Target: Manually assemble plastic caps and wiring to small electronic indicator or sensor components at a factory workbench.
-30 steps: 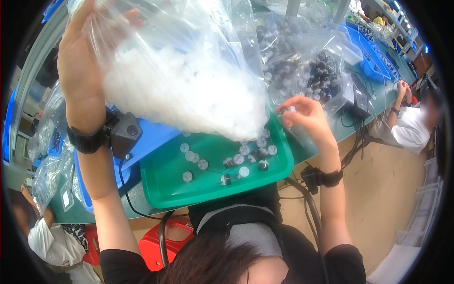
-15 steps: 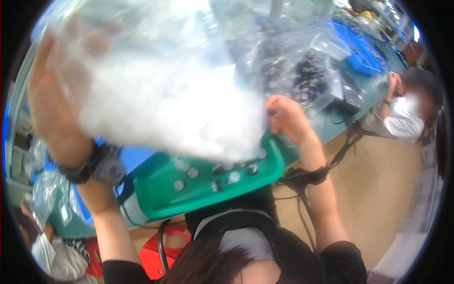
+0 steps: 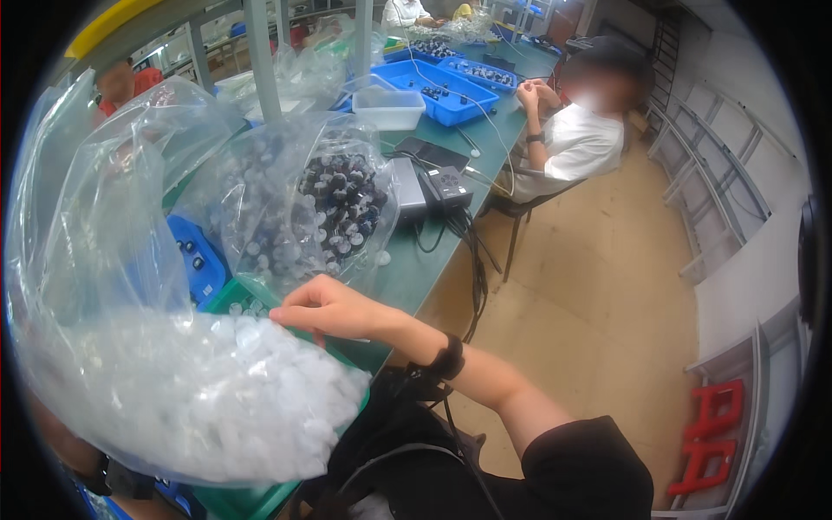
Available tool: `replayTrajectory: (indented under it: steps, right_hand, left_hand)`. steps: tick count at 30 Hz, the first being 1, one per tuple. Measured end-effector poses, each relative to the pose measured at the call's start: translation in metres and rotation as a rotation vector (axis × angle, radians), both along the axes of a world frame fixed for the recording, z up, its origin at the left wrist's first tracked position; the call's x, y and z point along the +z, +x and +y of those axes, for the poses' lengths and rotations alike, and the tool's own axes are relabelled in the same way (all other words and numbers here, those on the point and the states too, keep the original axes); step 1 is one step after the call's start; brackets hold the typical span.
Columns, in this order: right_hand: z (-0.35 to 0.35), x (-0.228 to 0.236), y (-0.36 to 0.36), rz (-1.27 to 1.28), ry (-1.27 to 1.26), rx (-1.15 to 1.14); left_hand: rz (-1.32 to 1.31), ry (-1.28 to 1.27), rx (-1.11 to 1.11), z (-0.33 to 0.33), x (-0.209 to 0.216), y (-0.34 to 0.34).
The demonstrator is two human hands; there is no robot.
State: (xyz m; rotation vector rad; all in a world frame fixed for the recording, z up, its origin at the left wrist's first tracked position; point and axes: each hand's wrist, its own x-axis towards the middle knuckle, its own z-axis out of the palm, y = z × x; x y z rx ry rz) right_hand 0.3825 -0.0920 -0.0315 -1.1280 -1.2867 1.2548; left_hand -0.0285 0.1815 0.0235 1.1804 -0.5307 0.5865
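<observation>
A large clear plastic bag (image 3: 199,399) full of small white, translucent pieces fills the lower left, raised above a green tray (image 3: 260,498). My left hand (image 3: 54,426) is at the bag's left side, mostly covered by it; its fingers are hidden. With thumb and fingers pinched together, my right hand (image 3: 334,309) grips the bag's edge beside the white contents. Several small clear round pieces (image 3: 250,308) lie in the green tray just past my right fingertips.
Beyond the tray, another clear bag (image 3: 342,208) holds dark and white round parts. Nearby are a blue tray (image 3: 201,260), a grey box with cables (image 3: 446,186), a white bin (image 3: 388,108) and a large blue tray (image 3: 459,95). A co-worker (image 3: 572,139) sits along the table (image 3: 433,260).
My view has swung to the right, showing more floor and table. The bag now appears lower and further left, with both hands still at it. The green tray is more covered.
</observation>
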Motion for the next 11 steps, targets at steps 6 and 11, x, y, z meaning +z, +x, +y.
replayTrajectory:
  steps: [6,11]
  right_hand:
    - [0.011,-0.011,-0.009,-0.088,0.119,0.054]
    - [0.031,-0.003,-0.012,0.058,0.163,0.071]
  left_hand:
    - [0.072,0.011,0.225,-0.050,0.056,0.069]
    - [0.196,0.002,0.571,-0.087,0.092,0.039]
